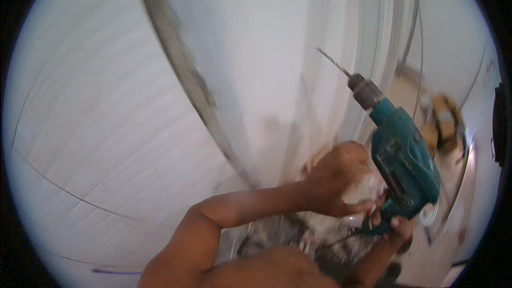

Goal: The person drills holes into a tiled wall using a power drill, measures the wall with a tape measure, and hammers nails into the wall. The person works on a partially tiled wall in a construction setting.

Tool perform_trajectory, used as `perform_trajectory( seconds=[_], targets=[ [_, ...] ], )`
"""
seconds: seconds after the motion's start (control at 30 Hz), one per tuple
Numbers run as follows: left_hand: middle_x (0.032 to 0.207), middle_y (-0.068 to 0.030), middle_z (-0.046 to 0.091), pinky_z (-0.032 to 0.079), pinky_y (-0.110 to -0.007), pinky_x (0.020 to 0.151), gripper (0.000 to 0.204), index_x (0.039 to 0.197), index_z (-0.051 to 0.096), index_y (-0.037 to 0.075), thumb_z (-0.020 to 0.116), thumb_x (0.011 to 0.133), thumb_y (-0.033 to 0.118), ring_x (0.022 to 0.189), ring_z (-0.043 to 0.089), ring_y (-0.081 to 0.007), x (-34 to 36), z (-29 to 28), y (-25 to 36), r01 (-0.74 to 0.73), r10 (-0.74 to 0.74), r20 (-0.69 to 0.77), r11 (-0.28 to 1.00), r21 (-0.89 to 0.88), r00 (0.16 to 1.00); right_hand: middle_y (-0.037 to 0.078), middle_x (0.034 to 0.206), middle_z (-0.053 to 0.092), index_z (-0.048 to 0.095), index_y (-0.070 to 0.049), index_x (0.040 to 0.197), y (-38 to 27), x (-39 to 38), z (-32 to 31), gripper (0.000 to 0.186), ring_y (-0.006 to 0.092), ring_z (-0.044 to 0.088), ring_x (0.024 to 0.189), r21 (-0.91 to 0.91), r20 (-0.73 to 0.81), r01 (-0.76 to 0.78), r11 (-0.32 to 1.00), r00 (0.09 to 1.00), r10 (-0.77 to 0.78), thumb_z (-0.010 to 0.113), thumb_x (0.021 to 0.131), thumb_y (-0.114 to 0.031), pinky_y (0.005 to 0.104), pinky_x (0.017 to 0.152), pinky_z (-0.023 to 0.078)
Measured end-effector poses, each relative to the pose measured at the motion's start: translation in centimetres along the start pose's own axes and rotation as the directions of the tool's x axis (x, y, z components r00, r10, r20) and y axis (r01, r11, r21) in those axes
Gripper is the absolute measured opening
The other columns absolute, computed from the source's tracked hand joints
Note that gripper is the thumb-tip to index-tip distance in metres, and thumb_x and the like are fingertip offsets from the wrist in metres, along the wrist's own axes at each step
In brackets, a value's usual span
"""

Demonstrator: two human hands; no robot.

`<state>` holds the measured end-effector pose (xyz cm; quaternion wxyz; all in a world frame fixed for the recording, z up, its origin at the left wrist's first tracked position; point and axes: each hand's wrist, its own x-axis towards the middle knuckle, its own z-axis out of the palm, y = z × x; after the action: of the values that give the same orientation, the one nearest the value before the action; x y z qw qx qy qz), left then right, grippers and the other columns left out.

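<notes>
A teal power drill [408, 154] with a dark chuck and a long twist bit [333, 61] tilts up and to the left. My right hand [397, 226] is closed around its handle from below. Just left of the drill body, my left hand [338, 178] is bent inward with its fingers curled, somewhat blurred. A pale patch shows between its thumb and fingers; what it is, I cannot make out. The left thumb comes close to the drill handle. The bit's tip points toward the white wall [256, 37] and stands apart from it.
A grey-brown rough strip [178, 58] runs down the wall on the left. At the right, a yellow and black object [447, 120] lies on the floor. A cable [413, 26] hangs at the upper right. Blurred clutter [272, 240] shows below my left forearm.
</notes>
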<state>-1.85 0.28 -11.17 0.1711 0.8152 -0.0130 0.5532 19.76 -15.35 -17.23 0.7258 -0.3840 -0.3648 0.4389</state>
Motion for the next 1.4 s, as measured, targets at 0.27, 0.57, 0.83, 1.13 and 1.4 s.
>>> perform_trajectory(
  seconds=[0.27, 0.57, 0.83, 1.13, 1.4],
  targets=[
    [0.114, -0.0121, 0.064, 0.049, -0.043, 0.096, 0.058, 0.124, 0.056, 0.007, 0.069, 0.088, 0.051, 0.106, 0.063, -0.0258, -19.8, 10.4, -6.4, 0.272, -0.756, 0.653, -0.621, -0.735, 0.039, 0.025, 0.097, 0.066, 0.047, 0.014, 0.123, 12.5, -6.5, -0.7, 0.057, 0.0258, 0.066, 0.061, 0.364, -0.174, -0.449, 0.816, 0.828, 0.533, 0.062, 0.077, -0.015, 0.0401, 0.056, 0.058],
    [0.101, -0.0143, 0.069, 0.053, -0.047, 0.091, 0.055, 0.111, 0.061, 0.005, 0.074, 0.082, 0.05, 0.094, 0.068, -0.0302, -36.0, 16.7, -5.7, 0.06, -0.45, 0.726, -0.867, -0.494, -0.52, 0.017, 0.095, 0.069, 0.056, 0.006, 0.118, 23.1, -16.8, -6.6, 0.053, 0.0254, 0.068, 0.068, 0.412, -0.187, -0.756, 0.509, 0.477, 0.859, 0.07, 0.071, -0.015, 0.0399, 0.064, 0.057],
    [0.092, -0.0108, 0.069, 0.056, -0.042, 0.079, 0.036, 0.097, 0.064, 0.007, 0.068, 0.089, 0.042, 0.084, 0.068, -0.0273, -49.7, 21.0, -5.1, 0.149, -0.498, 0.589, -0.828, -0.54, -0.636, 0.023, 0.112, 0.066, 0.048, 0.006, 0.13, 36.4, -24.4, -13.5, 0.063, 0.031, 0.07, 0.085, 0.798, 0.078, -0.573, 0.188, 0.407, 0.91, 0.069, 0.081, -0.027, 0.0424, 0.076, 0.057],
    [0.095, -0.011, 0.07, 0.057, -0.044, 0.082, 0.04, 0.105, 0.066, 0.007, 0.063, 0.093, 0.045, 0.086, 0.069, -0.0268, -62.8, 24.3, -9.8, 0.174, -0.421, 0.511, -0.87, -0.462, -0.749, 0.021, 0.103, 0.068, 0.054, 0.006, 0.124, 51.5, -28.8, -16.8, 0.058, 0.025, 0.068, 0.069, 0.876, 0.024, -0.452, 0.169, 0.389, 0.921, 0.067, 0.081, -0.03, 0.0386, 0.066, 0.058],
    [0.092, -0.0133, 0.068, 0.056, -0.046, 0.082, 0.046, 0.102, 0.06, 0.005, 0.072, 0.085, 0.047, 0.083, 0.068, -0.0306, -71.2, 27.4, -15.1, 0.281, -0.403, 0.389, -0.9, -0.334, -0.828, 0.02, 0.096, 0.068, 0.057, 0.007, 0.121, 60.7, -27.9, -19.6, 0.056, 0.0213, 0.066, 0.063, 0.923, -0.014, -0.362, 0.132, 0.31, 0.951, 0.069, 0.08, -0.029, 0.0345, 0.061, 0.056]
  ],
)
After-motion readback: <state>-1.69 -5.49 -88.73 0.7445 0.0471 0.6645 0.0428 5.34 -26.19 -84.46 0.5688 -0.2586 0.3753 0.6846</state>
